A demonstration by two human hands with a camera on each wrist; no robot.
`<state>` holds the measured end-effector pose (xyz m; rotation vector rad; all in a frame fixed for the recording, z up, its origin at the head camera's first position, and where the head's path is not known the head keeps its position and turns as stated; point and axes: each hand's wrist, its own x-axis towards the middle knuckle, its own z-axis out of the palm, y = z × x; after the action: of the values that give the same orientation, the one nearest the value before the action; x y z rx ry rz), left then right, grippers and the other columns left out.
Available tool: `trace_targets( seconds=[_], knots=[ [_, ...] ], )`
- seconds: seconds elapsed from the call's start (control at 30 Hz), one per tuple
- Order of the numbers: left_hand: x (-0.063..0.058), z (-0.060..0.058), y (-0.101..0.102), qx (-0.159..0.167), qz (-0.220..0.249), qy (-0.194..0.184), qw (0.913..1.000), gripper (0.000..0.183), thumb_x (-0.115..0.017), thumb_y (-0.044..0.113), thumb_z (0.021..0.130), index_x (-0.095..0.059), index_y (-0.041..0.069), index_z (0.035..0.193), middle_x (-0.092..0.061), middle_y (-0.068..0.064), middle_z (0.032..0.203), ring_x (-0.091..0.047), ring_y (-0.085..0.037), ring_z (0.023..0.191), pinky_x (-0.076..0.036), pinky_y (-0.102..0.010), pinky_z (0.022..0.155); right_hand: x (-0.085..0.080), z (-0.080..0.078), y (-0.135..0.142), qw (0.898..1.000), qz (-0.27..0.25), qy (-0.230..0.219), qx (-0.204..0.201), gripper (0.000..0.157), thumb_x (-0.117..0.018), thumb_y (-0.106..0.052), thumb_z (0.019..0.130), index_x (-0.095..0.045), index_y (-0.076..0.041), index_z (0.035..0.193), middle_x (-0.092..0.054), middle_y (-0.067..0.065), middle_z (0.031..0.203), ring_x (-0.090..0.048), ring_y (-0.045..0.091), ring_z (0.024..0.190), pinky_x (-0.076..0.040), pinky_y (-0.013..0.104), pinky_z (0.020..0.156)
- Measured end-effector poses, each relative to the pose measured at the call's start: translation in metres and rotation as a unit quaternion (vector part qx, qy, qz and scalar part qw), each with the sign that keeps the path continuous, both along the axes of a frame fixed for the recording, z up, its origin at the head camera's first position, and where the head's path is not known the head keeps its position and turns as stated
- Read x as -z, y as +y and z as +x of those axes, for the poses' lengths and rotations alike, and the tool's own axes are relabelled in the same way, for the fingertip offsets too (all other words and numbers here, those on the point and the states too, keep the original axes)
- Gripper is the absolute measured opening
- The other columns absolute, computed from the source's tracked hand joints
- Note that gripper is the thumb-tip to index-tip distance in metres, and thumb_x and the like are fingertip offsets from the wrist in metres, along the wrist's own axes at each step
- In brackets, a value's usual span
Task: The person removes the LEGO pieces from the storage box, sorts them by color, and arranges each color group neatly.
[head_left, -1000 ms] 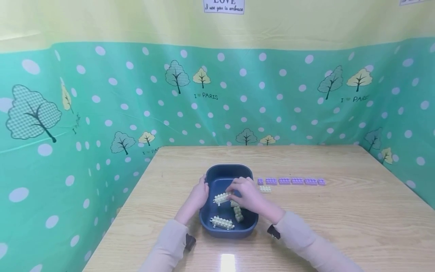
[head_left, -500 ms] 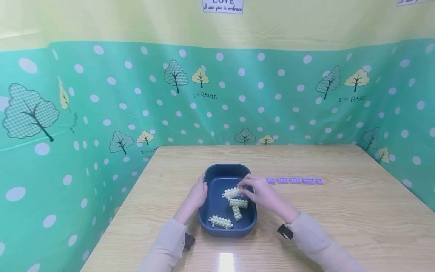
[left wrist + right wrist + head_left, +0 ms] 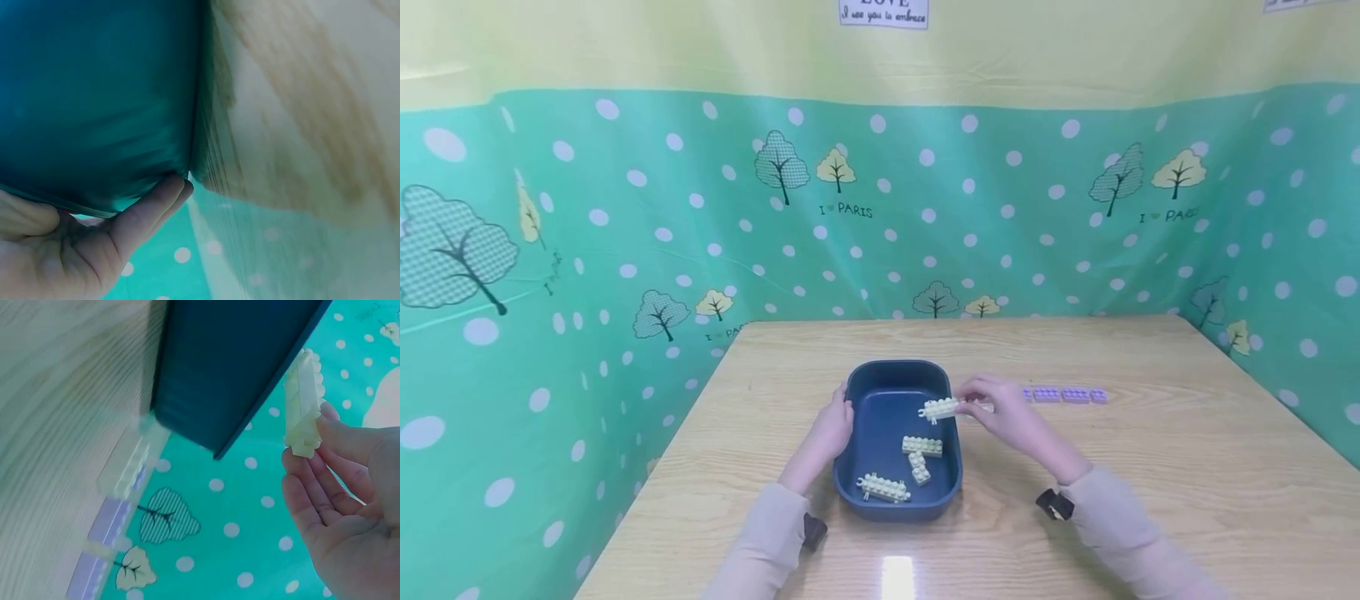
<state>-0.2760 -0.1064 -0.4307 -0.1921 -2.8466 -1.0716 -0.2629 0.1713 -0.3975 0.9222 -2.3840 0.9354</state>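
Observation:
My left hand (image 3: 832, 425) grips the left rim of a dark blue plastic bin (image 3: 874, 421), thumb at the edge and fingers along the outer wall (image 3: 100, 112). Between thumb and fingertips, my right hand (image 3: 1011, 417) pinches one end of a cream toy building brick (image 3: 937, 409) with small side knobs. This brick is raised by the bin's right rim, its free end reaching over the inside. In the bin lie a similar knobbed cream brick (image 3: 883, 487), a long plain cream brick (image 3: 922, 447) and a short cream piece (image 3: 919, 468).
A row of purple bricks (image 3: 1075, 395) runs along the wooden table (image 3: 1150, 467) right of the bin, partly behind my right hand. The right wrist view shows a cream brick (image 3: 125, 464) lying near that row. A green dotted curtain (image 3: 1015, 242) hangs behind the table.
My right hand has lifted the knobbed cream brick from among the others and carried it rightward to the bin's right rim. My left hand has stayed on the bin.

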Motion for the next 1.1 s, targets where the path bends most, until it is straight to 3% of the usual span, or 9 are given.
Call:
trace_targets(
  seconds=[0.27, 0.43, 0.8, 1.1],
  knots=[
    [-0.001, -0.002, 0.000, 0.006, -0.006, 0.005, 1.0000, 0.047, -0.031, 0.011, 0.100, -0.025, -0.013, 0.140, -0.057, -0.037, 0.112, -0.063, -0.042, 0.096, -0.057, -0.045, 0.075, 0.002, -0.004, 0.020, 0.999, 0.006, -0.019, 0.032, 0.019, -0.074, -0.007, 0.076, -0.070, -0.004, 0.094, -0.068, 0.004, 0.089, -0.064, 0.015, 0.080, -0.057, 0.030, 0.074],
    [-0.001, -0.001, 0.000, 0.005, -0.007, -0.001, 1.0000, 0.048, -0.031, 0.012, 0.101, -0.024, -0.013, 0.141, -0.056, -0.038, 0.113, -0.062, -0.043, 0.098, -0.056, -0.046, 0.078, 0.003, -0.003, 0.033, 0.997, 0.012, -0.045, 0.057, 0.020, -0.073, -0.007, 0.078, -0.069, -0.003, 0.097, -0.068, 0.006, 0.093, -0.065, 0.019, 0.083, -0.057, 0.036, 0.077],
    [-0.002, -0.001, 0.001, 0.004, -0.005, -0.007, 1.0000, 0.048, -0.030, 0.012, 0.101, -0.023, -0.013, 0.141, -0.060, -0.035, 0.106, -0.065, -0.037, 0.086, -0.057, -0.039, 0.065, 0.009, -0.005, 0.067, 0.992, 0.025, -0.066, 0.100, 0.019, -0.072, -0.007, 0.079, -0.068, -0.001, 0.097, -0.067, 0.008, 0.092, -0.064, 0.023, 0.083, -0.056, 0.040, 0.077],
    [-0.002, 0.001, 0.001, 0.002, 0.001, 0.002, 1.0000, 0.047, -0.031, 0.011, 0.100, -0.025, -0.013, 0.140, -0.055, -0.037, 0.117, -0.060, -0.043, 0.102, -0.056, -0.046, 0.077, 0.020, -0.007, 0.088, 0.984, 0.044, -0.103, 0.137, 0.016, -0.070, -0.014, 0.082, -0.069, -0.003, 0.094, -0.068, 0.010, 0.091, -0.065, 0.027, 0.084, -0.055, 0.045, 0.077]
  ],
)
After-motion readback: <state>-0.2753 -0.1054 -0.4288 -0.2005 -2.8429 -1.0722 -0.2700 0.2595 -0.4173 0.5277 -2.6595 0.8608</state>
